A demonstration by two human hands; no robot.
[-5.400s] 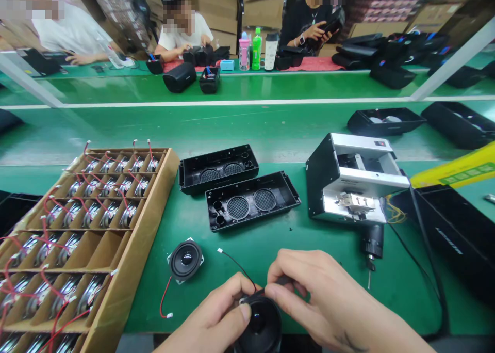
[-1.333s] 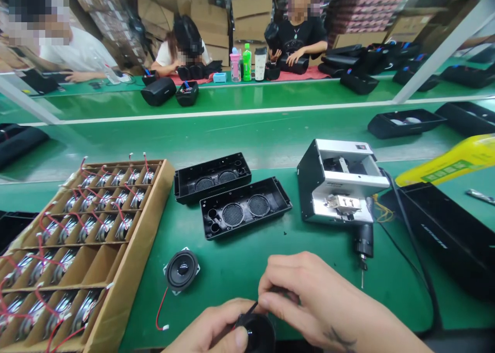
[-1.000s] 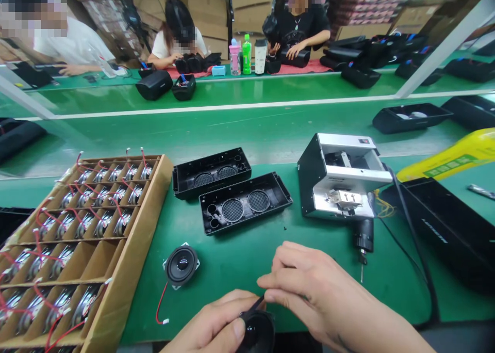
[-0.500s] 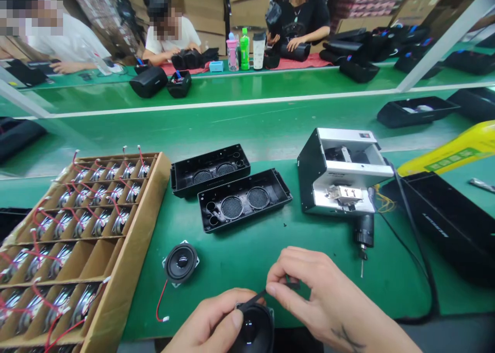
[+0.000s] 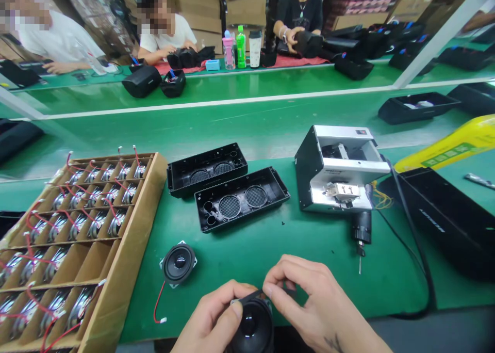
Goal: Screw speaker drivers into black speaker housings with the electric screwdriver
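At the bottom centre a small round black speaker [image 5: 252,327] is gripped at its upper left edge by my left hand [image 5: 218,317], thumb on the rim. My right hand [image 5: 305,296] pinches a thin black strip [image 5: 256,294] between thumb and fingers. The strip lies along the speaker's top edge, and its loose end shows beyond my right fingers. Left of my hands, a second speaker [image 5: 178,263] lies face up on the green table, its red wire ending in a white plug. Two black speaker housings [image 5: 243,198] with round grilles lie ahead.
On the left stands a cardboard box [image 5: 127,270] of wired speakers in compartments. A screw feeder [image 5: 340,172] and an electric screwdriver [image 5: 361,231] are at right, beside a yellow bottle [image 5: 448,144] and a black case [image 5: 444,224]. Several co-workers sit across the bench.
My right hand has come closer to the speaker, and the strip lies lower along its edge. The view has shifted slightly. A co-worker opposite has moved a black housing.
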